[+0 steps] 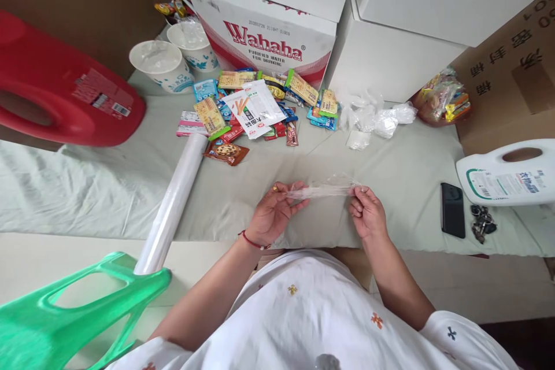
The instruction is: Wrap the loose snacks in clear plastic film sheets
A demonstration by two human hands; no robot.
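Sideways, the clear plastic [325,191] runs from left hand [274,211] to right hand [367,211].

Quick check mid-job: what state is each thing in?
Clear plastic: held lengthwise between left hand and right hand
Plastic roll: wound up
Snack packets: loosely piled
Plastic bundles: crumpled
Paper cups: upright
Phone: screen dark
Keys: bunched together
White bottle: cap out of view

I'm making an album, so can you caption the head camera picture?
The left hand and right hand hold clear plastic between them, with snack packets beyond.
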